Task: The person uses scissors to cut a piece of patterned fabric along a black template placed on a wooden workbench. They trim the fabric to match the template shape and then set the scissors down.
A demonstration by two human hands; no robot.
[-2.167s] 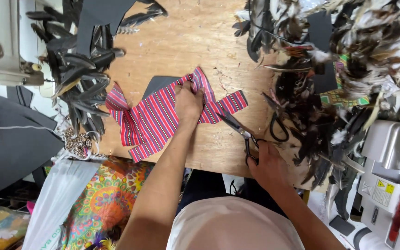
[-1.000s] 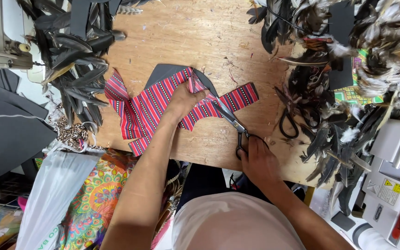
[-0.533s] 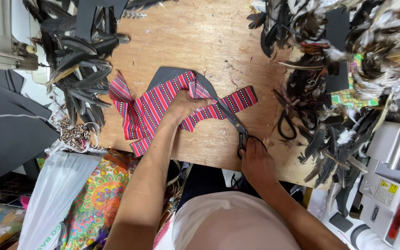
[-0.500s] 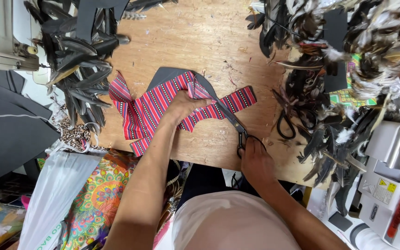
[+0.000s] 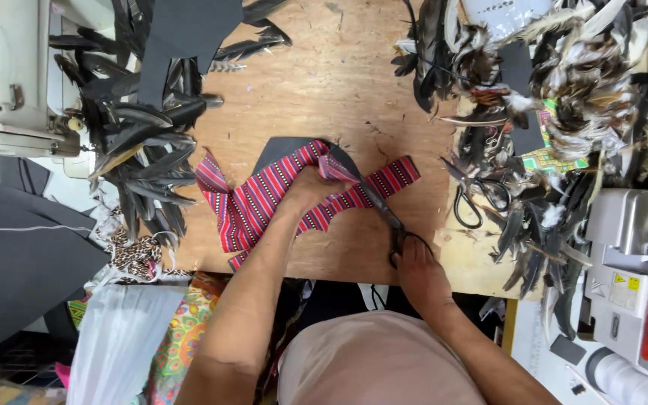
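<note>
My left hand (image 5: 310, 186) lies flat on the red striped cloth (image 5: 264, 202), fingers spread and pressing it down onto the wooden tabletop (image 5: 324, 82). The cloth sits near the front middle of the board, on top of a dark grey foam piece (image 5: 283, 148) whose rounded top shows behind it. My right hand (image 5: 420, 271) is clamped around the handles of the black scissors (image 5: 384, 214), right at the near edge of the tabletop; the blades point up and to the left, into the cloth just beside my left fingers. I cannot tell how far the blades stand apart.

Open wood lies beyond the cloth, toward the far edge, and a narrow strip runs between the cloth's right tip and the clutter. To my left a heap of dark feathers (image 5: 140, 142) crowds the board close to the cloth's left corner, with a pale sewing machine (image 5: 5, 75) behind it. To my right a bigger pile of mixed brown, white and black feathers (image 5: 579, 90) fills that side, and a second pair of scissors (image 5: 474, 199) lies at its edge, near my cutting hand. A grey machine (image 5: 631, 262) stands further right, off the board.
</note>
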